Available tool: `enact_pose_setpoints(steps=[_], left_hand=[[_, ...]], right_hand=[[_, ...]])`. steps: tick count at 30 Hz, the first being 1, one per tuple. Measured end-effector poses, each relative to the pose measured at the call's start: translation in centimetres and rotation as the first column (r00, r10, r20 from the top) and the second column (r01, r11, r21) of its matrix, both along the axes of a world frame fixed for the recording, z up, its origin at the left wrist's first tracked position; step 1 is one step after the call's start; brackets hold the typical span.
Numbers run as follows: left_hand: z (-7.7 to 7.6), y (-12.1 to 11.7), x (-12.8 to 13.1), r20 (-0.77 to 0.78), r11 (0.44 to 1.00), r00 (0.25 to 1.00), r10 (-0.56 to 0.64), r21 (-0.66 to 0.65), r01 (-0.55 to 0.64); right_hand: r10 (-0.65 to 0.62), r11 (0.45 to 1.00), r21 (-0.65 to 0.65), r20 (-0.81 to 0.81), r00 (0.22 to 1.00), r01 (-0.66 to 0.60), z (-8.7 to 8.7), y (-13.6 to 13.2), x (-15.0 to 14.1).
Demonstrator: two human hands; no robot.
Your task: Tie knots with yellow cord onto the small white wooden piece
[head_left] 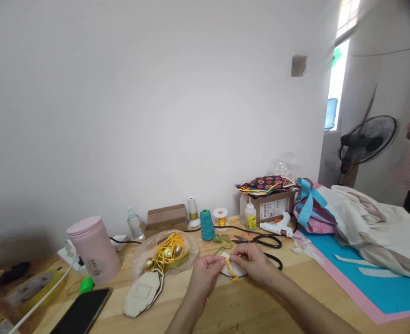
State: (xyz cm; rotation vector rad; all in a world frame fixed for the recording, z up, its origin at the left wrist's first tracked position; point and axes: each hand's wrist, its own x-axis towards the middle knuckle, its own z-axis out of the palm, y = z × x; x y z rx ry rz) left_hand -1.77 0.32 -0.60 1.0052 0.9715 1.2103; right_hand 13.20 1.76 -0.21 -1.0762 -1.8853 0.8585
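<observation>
Over the wooden table, my left hand [207, 272] and my right hand [253, 262] are close together, thumbs and fingertips pinched. Between them hangs a yellow cord [231, 269], with a knotted or looped lower end; both hands appear to grip its upper part. Behind the cord lies a small white piece [238, 271], partly covered by my right hand. Black-handled scissors [257, 240] rest just beyond my hands, beside some green thread [223, 240]. To the left are off-white octagonal pieces [144, 292] and a clear plastic bag [145, 246] with yellow cords and gold bells [168, 252].
A teal thread cone [207, 225], yellow thread spool [220, 219], glue bottle [250, 215] and white glue gun [279, 226] line the back. At left stand a pink canister [95, 250] and phone [82, 311]. Blue sheet [375, 278] and pale fabric [379, 222] cover the right.
</observation>
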Motion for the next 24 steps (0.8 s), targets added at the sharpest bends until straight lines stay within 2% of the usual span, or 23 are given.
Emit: enact_pose_setpoints(steps=[4, 8, 12, 16, 24], left_hand=[[-0.3, 0.2, -0.1, -0.021, 1.0, 1.0, -0.009, 0.017, 0.01], [-0.6, 0.3, -0.3, 0.005, 0.999, 1.0, -0.018, 0.044, 0.018], [-1.0, 0.5, -0.5, 0.004, 0.998, 0.999, -0.05, 0.047, 0.049], [-1.4, 0.8, -0.5, -0.02, 0.997, 0.999, -0.032, 0.071, 0.033], [-1.4, 0.9, -0.6, -0.111, 0.994, 0.993, -0.027, 0.1, 0.039]], right_hand=[[-0.004, 1.0, 0.005, -0.133, 0.991, 0.004, 0.6, -0.1, -0.3], [0.001, 0.996, -0.084, -0.194, 0.981, -0.017, 0.5, 0.0, -0.5], [-0.006, 0.999, -0.047, -0.132, 0.991, 0.0, -0.3, 0.3, -0.5], [-0.013, 1.0, -0.013, -0.085, 0.996, 0.012, -0.5, 0.2, -0.5], [-0.117, 0.972, 0.218, 0.113, 0.987, 0.09, 1.0, -0.6, -0.3]])
